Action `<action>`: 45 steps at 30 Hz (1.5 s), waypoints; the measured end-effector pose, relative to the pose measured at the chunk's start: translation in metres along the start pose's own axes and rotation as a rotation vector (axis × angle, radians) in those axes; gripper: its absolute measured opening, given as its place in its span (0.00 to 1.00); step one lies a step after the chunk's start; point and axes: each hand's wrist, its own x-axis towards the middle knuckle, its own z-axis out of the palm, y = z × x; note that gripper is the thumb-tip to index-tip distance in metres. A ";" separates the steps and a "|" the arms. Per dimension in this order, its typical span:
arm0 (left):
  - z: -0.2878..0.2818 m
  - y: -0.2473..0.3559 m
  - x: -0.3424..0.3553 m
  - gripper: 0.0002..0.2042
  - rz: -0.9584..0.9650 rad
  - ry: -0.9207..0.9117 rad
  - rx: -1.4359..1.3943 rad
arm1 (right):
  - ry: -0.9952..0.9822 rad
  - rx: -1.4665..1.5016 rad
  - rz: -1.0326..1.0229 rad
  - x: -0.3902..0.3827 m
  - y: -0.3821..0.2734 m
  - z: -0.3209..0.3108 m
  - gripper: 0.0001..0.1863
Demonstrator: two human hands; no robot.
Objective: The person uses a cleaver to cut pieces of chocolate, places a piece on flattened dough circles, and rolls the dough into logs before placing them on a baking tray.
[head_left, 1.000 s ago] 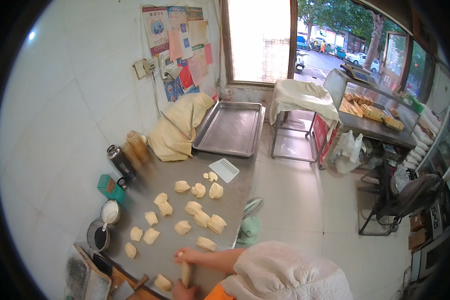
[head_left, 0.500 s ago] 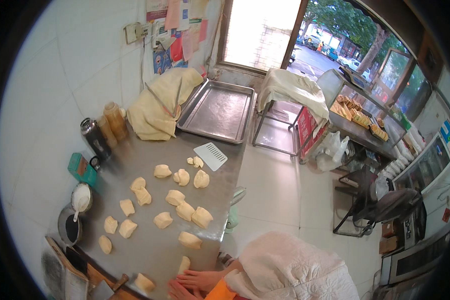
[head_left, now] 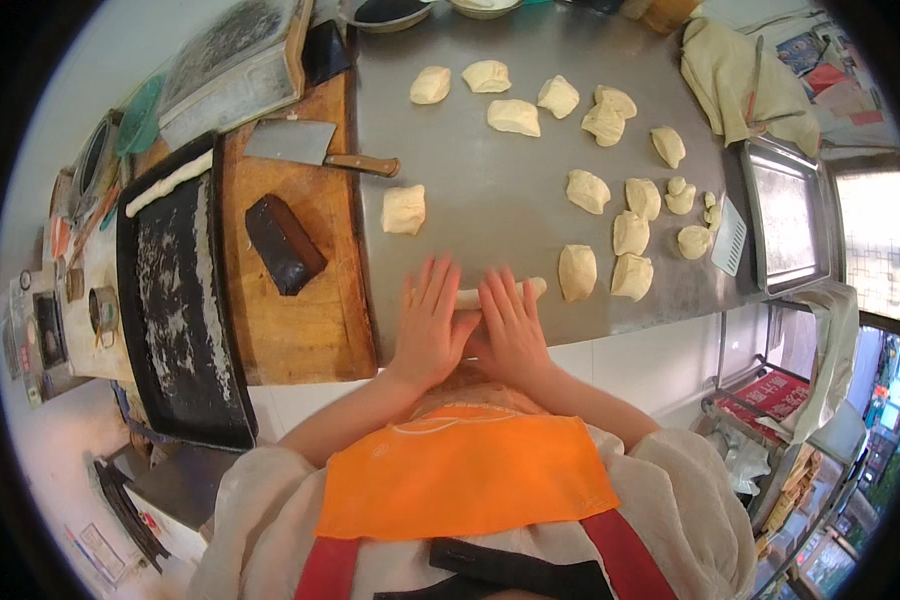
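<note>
A short rope of pale dough [head_left: 468, 299] lies near the front edge of the metal table [head_left: 485, 205]. My left hand [head_left: 433, 320] rests flat over its left part, with the fingers stretched forward. Beside it, my right hand [head_left: 510, 318] presses on the dough in the same way, and the rope's tip pokes out past its fingers. Both hands are open, thumbs close together. A dough piece [head_left: 403, 210] sits beyond my left hand, and another dough piece [head_left: 577, 272] is just right of my right hand. Several more lumps are spread across the table's far and right parts.
On the left, a wooden board [head_left: 310, 330] carries a cleaver [head_left: 295, 141] and a dark block [head_left: 284, 245]. Beyond that is a black baking tray [head_left: 185, 320] with one long dough strip [head_left: 170, 184]. A white slotted scraper [head_left: 730, 238] and metal tray [head_left: 790, 215] lie at the right.
The view has swung down and toward the left, bringing the board and black tray into sight. Both hands stay on the dough rope, now seen whole from above.
</note>
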 end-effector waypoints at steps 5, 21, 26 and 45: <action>0.031 -0.019 -0.003 0.35 -0.018 -0.177 -0.070 | -0.164 -0.259 -0.078 0.012 0.000 0.020 0.44; -0.003 -0.016 -0.088 0.40 0.059 -0.473 0.249 | -0.309 -0.215 -0.204 -0.069 0.035 0.027 0.52; 0.004 -0.036 -0.005 0.41 -0.080 -0.131 0.401 | -0.067 -0.083 -0.024 0.039 0.057 0.000 0.49; -0.022 -0.081 -0.031 0.28 0.072 -0.176 0.168 | 0.034 0.057 -0.237 0.027 0.057 0.002 0.27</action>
